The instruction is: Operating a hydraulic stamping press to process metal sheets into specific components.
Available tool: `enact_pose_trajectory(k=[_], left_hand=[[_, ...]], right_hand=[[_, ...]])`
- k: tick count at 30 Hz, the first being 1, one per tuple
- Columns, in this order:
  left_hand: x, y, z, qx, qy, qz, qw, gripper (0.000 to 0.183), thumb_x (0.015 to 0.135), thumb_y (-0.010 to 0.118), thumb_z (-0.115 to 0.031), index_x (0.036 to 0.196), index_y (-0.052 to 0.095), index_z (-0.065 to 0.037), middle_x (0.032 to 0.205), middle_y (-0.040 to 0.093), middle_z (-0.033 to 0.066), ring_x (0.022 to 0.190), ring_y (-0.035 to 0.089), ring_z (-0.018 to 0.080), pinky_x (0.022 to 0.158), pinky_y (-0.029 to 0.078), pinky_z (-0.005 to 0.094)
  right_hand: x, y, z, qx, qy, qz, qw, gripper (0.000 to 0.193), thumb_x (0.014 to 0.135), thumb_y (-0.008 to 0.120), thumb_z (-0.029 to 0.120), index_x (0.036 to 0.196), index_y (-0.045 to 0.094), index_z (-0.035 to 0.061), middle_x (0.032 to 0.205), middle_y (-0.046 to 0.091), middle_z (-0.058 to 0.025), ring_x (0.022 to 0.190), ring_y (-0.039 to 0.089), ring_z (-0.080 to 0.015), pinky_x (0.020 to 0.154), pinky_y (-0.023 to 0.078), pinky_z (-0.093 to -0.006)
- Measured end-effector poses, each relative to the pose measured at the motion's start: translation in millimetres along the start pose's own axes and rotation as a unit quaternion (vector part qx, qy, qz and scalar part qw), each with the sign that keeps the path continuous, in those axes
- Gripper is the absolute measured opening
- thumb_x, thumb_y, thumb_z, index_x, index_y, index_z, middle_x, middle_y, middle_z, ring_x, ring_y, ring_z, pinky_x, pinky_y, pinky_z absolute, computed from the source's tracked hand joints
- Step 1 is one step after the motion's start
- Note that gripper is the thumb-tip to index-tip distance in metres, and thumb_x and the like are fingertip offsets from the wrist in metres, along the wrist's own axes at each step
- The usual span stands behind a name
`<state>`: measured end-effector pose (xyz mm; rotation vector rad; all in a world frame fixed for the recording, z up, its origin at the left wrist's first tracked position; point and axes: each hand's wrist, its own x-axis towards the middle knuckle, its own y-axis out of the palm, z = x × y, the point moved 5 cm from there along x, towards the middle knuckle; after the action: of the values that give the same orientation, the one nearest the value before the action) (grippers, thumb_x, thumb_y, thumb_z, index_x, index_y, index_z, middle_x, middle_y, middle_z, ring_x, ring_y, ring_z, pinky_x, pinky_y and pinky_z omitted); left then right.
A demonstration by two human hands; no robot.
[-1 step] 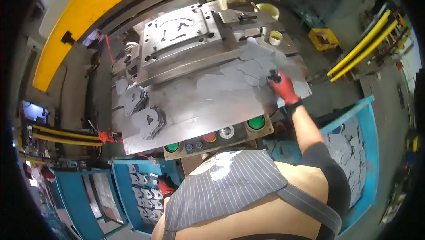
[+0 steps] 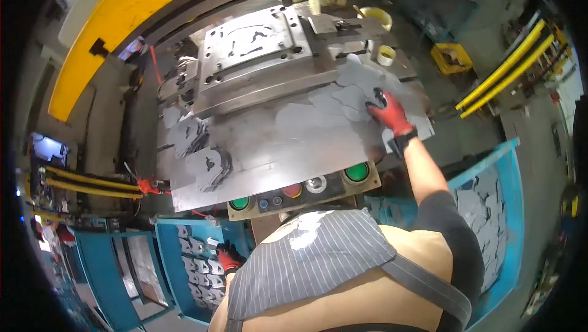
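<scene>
My right hand (image 2: 390, 113), in a red glove with dark fingertips, reaches over flat grey metal blanks (image 2: 352, 100) spread on the right of the steel press table. Its thumb and fingers are apart, and the fingertips are at the blanks. Low on the left, my left hand (image 2: 229, 257), gloved alike, hangs at a blue bin (image 2: 162, 240) of small cut metal parts (image 2: 197, 264). A small pale piece (image 2: 212, 242) lies by its fingertips; whether the hand grips it is unclear. Stacked cut parts (image 2: 209, 168) lie at the table's front left.
A steel die (image 2: 254, 41) sits at the back of the table under a yellow press frame (image 2: 79, 63). Along the front edge runs a button panel (image 2: 306, 190). A blue bin of blanks (image 2: 513, 209) stands right. Yellow bars (image 2: 502, 69) and a yellow crate (image 2: 452, 58) are beyond.
My right hand has shifted slightly up and away over the blanks. The whole view has moved a little. My left hand stays at the bin.
</scene>
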<state>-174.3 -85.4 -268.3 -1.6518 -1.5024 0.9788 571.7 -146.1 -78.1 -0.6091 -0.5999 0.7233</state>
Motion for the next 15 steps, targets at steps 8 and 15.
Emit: enact_pose_trajectory(k=[8, 15], left_hand=[[-37.5, -46.4, -8.6, -0.578, -0.3, -0.148, 0.744, 0.029, 0.08, 0.054, -0.034, 0.088, 0.058, -0.006, 0.074, 0.055, 0.0026, 0.059, 0.049, 0.0146, 0.054, 0.04, 0.0301], [-20.6, -108.2, -85.6, -0.552, -0.27, -0.148, 0.775, 0.026, 0.083, 0.055, -0.024, 0.104, 0.052, -0.009, 0.079, 0.051, 0.004, 0.068, 0.049, 0.0114, 0.055, 0.042, 0.0252]], right_hand=[[154.3, 75.5, -81.8, -0.301, 0.123, 0.224, 0.919, 0.117, 0.039, 0.076, 0.057, 0.128, 0.026, -0.002, 0.124, 0.042, -0.0206, 0.114, 0.042, -0.0333, 0.095, 0.036, -0.0402], [149.0, 55.7, -30.4, -0.395, 0.053, 0.148, 0.905, 0.09, 0.048, 0.078, 0.046, 0.118, 0.04, 0.0034, 0.107, 0.053, -0.02, 0.097, 0.054, -0.0319, 0.086, 0.043, -0.0381]])
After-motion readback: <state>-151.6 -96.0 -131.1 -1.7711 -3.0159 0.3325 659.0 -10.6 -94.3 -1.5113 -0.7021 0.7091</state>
